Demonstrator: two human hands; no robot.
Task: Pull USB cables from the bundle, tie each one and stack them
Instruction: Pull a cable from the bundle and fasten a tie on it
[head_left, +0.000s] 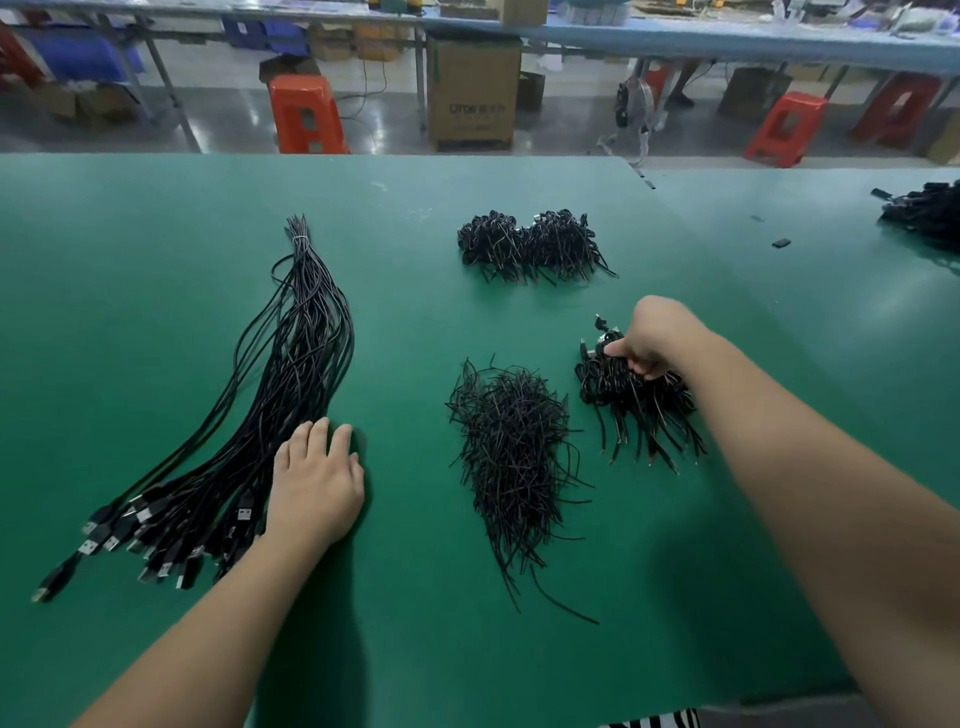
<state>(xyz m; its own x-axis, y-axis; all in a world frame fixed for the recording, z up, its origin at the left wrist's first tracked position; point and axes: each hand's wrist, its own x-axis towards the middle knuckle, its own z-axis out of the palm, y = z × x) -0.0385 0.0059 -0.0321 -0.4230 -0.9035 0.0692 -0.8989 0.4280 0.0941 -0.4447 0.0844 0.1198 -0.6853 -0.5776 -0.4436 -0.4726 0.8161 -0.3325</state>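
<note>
— Bright in here, even overhead light; the floor (249, 111) gleams with glare.
— Soft shadows under both arms on the green mat (415, 649) — edges bow, far benches blur.

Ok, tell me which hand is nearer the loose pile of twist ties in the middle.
Left. The left hand rests beside the twist ties; the right hand reaches past them, gripping the tied cable stack.

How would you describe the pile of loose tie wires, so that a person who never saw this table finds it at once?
Start at the green table and go to its near middle, between the two hands. The pile of tie wires lies there, right of the left hand. Unlike the long cable bundle and the stacks of tied cables, its strands are short, thin and without plugs.
</note>
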